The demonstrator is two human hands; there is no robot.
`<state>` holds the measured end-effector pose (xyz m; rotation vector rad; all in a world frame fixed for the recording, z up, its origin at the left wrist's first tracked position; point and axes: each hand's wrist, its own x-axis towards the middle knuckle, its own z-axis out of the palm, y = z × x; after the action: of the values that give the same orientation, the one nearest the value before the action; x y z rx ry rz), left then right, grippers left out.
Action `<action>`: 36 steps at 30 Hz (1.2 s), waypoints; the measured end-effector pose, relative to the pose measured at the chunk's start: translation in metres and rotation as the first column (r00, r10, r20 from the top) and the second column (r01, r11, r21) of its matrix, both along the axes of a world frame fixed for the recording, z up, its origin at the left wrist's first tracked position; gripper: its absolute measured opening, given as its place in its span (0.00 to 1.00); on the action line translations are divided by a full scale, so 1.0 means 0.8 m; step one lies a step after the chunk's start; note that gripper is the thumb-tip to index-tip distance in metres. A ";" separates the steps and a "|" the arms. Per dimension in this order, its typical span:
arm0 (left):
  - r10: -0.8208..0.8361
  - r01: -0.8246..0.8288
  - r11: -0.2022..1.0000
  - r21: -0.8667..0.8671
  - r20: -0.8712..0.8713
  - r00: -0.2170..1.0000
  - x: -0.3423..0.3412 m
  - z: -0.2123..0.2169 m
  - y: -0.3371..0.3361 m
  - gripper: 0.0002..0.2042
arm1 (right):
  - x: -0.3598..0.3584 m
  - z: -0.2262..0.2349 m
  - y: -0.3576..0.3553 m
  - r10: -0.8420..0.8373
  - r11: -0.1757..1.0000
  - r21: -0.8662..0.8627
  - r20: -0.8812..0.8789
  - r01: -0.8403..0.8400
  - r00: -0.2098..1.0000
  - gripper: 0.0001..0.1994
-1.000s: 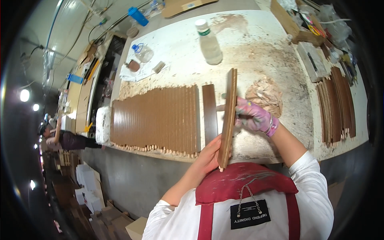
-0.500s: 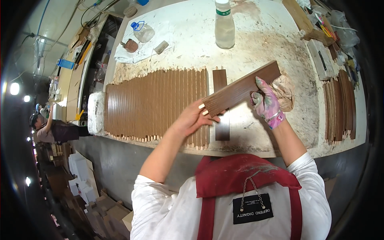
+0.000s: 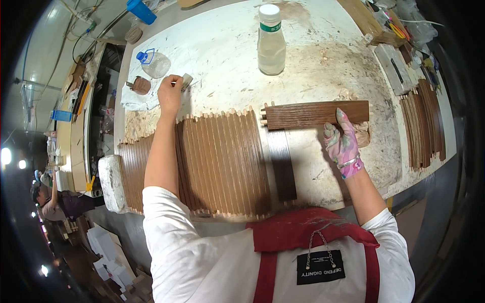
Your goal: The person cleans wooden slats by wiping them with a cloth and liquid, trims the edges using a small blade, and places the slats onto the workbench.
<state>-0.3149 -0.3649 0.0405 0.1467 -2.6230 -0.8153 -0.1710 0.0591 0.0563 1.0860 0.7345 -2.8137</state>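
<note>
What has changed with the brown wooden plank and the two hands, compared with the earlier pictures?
The wooden plank, earlier held up in both hands, now lies flat across the table. The left hand let go of it and reached far forward to a small grey block. The gloved right hand is still at the plank's right end. The row of brown strips and the plastic bottle stayed in place.

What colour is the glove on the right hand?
Pink with a mottled multicolour print, on the right hand pressing the plank; head view.
</note>
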 end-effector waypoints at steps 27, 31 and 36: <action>0.035 0.044 0.943 -0.329 0.229 0.973 -0.027 0.007 0.034 0.19 | 0.006 -0.048 0.017 0.023 1.000 -0.003 -0.024 -0.023 0.999 0.12; -0.205 0.193 0.975 0.111 0.107 0.973 0.039 0.050 0.139 0.21 | 0.010 -0.042 0.033 0.027 0.994 -0.103 -0.014 -0.029 1.000 0.11; -0.300 0.285 0.926 0.245 0.026 0.953 0.145 0.066 0.235 0.20 | 0.019 -0.013 0.034 0.009 0.998 -0.066 -0.112 -0.017 0.994 0.11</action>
<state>-0.1990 -0.1768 0.0936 -0.1640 -2.6328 -1.2484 -0.1557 0.0860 0.0458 0.9171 0.6470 -2.8848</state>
